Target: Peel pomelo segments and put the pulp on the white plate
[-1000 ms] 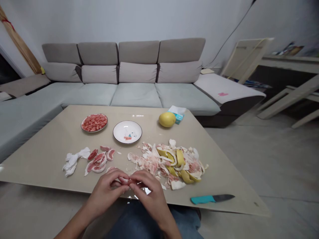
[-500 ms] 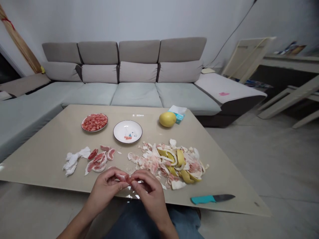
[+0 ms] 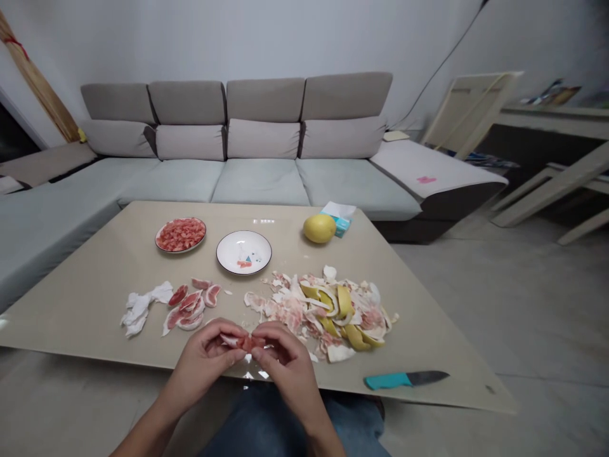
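My left hand (image 3: pixel 202 360) and my right hand (image 3: pixel 289 365) meet over the near edge of the beige table (image 3: pixel 85 279), both pinching one pink pomelo segment (image 3: pixel 245 343). Just beyond the left hand lie several unpeeled pink segments (image 3: pixel 189 308). A heap of yellow rind and white pith (image 3: pixel 328 311) spreads beyond the right hand. Farther back stand a plate of peeled pink flesh (image 3: pixel 180 234) and a white plate (image 3: pixel 243 252) holding a few small bits.
A teal-handled knife (image 3: pixel 404 379) lies at the table's near right edge. A whole yellow pomelo (image 3: pixel 319 228) sits beside a tissue pack (image 3: pixel 339 216) at the back. Crumpled white tissue (image 3: pixel 141 304) is at the left. A grey sofa (image 3: pixel 238 152) runs behind the table.
Both hands have shifted slightly while working the segment; more of its pink flesh shows between the fingertips now. Everything on the table is where it was.
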The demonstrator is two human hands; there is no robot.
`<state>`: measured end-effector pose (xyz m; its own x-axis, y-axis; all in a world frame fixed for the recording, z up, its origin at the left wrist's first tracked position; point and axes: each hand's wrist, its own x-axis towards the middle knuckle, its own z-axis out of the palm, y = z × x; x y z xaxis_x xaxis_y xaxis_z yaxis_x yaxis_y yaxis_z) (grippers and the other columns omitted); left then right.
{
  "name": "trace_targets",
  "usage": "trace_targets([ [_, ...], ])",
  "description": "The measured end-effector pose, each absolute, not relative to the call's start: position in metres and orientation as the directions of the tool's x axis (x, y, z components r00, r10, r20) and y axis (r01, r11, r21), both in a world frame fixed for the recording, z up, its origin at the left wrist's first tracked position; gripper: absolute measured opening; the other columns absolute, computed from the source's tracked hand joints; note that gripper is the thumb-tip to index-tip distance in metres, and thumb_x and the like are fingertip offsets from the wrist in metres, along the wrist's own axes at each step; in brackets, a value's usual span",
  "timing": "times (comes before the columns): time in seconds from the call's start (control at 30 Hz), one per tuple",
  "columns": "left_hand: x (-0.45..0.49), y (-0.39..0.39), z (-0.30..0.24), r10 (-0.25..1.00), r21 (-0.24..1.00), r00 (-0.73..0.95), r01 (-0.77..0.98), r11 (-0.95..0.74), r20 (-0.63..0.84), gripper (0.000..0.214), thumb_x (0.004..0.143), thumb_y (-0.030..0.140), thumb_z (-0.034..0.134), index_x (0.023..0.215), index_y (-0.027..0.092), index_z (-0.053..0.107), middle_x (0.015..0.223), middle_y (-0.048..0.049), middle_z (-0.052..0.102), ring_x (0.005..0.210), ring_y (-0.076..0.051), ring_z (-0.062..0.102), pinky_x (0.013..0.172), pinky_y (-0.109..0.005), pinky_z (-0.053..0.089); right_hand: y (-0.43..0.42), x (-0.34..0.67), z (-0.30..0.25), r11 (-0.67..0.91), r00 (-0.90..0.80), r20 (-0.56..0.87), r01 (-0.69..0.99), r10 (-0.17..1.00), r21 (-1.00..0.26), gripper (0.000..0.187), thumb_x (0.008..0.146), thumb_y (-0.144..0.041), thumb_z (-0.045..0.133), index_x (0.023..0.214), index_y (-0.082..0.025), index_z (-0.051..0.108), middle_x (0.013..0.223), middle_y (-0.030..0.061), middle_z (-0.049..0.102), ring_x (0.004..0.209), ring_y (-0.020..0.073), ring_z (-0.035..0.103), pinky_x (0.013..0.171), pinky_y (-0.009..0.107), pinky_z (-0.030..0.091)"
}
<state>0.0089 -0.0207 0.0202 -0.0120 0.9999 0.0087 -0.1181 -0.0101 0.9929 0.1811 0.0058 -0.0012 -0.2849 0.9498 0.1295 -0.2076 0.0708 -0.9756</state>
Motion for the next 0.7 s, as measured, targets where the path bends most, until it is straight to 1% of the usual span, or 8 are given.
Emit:
trace_targets([
  [0.07,0.008,-0.021,0.018,1.0,0.988,-0.014,-0.153,-0.003,0.001,0.017,0.069,0.017,0.08,0.085,0.019,0.073,0.087,-0.003,0.069,0.082,-0.016,0.065,0.076,-0.023,0.052,0.007,0.18,-0.001,0.043,-0.286,0.12,-0.26,0.951,-0.965,0.011,0.078,-0.03,0.074,0.087,-0.023,0.073,0.09,0.0036,0.064,0.079,0.0158,0.063,0.065,0.022,0.054],
  [0.17,0.007,-0.021,0.015,0.999,0.976,-0.029,-0.215,0.02,-0.027,0.018,0.069,0.019,0.081,0.085,0.019,0.073,0.088,-0.0028,0.07,0.083,-0.016,0.066,0.077,-0.024,0.053,0.008,0.178,-0.002,-0.078,-0.3,0.041,-0.376,0.953,-0.923,0.017,0.078,-0.035,0.075,0.09,-0.022,0.072,0.08,0.001,0.065,0.069,0.0132,0.062,0.065,0.024,0.055],
  [0.23,0.007,-0.022,0.013,0.998,0.969,-0.038,-0.245,0.032,-0.043,0.019,0.069,0.02,0.081,0.086,0.019,0.073,0.087,-0.0029,0.07,0.081,-0.015,0.066,0.076,-0.023,0.053,0.007,0.176,-0.005,-0.15,-0.306,-0.016,-0.42,0.952,-0.895,0.021,0.077,-0.037,0.076,0.091,-0.022,0.072,0.076,0.0006,0.067,0.067,0.013,0.062,0.065,0.024,0.055],
  [0.37,0.01,-0.022,0.009,0.996,0.943,-0.064,-0.33,0.041,-0.065,0.021,0.068,0.021,0.082,0.086,0.018,0.072,0.087,-0.0026,0.07,0.08,-0.014,0.065,0.076,-0.022,0.052,0.004,0.173,-0.009,-0.247,-0.301,-0.1,-0.507,0.948,-0.826,0.027,0.073,-0.039,0.08,0.09,-0.019,0.073,0.078,0.0021,0.07,0.068,0.0127,0.063,0.063,0.023,0.055],
  [0.53,0.016,-0.025,0.007,0.994,0.891,-0.051,-0.45,0.06,-0.093,0.022,0.068,0.02,0.083,0.086,0.017,0.071,0.087,-0.0034,0.071,0.079,-0.014,0.066,0.077,-0.023,0.052,0.004,0.168,-0.01,-0.38,-0.36,-0.177,-0.638,0.916,-0.67,0.028,0.069,-0.034,0.084,0.088,-0.016,0.074,0.077,0.0023,0.071,0.063,0.0094,0.064,0.059,0.017,0.054],
  [0.63,0.016,-0.026,0.006,0.994,0.873,-0.042,-0.483,0.07,-0.103,0.021,0.069,0.019,0.083,0.087,0.017,0.071,0.087,-0.0032,0.07,0.079,-0.013,0.065,0.077,-0.022,0.052,0.004,0.167,-0.01,-0.436,-0.401,-0.202,-0.668,0.894,-0.603,0.029,0.068,-0.033,0.085,0.089,-0.015,0.074,0.075,0.0022,0.071,0.061,0.0091,0.064,0.056,0.016,0.053],
  [0.7,0.016,-0.027,0.006,0.993,0.87,-0.039,-0.487,0.075,-0.107,0.021,0.069,0.02,0.082,0.087,0.017,0.071,0.087,-0.0033,0.07,0.08,-0.013,0.065,0.077,-0.022,0.052,0.003,0.167,-0.011,-0.452,-0.413,-0.21,-0.668,0.886,-0.591,0.03,0.067,-0.033,0.086,0.088,-0.015,0.074,0.074,0.0021,0.071,0.06,0.0095,0.064,0.052,0.015,0.052],
])
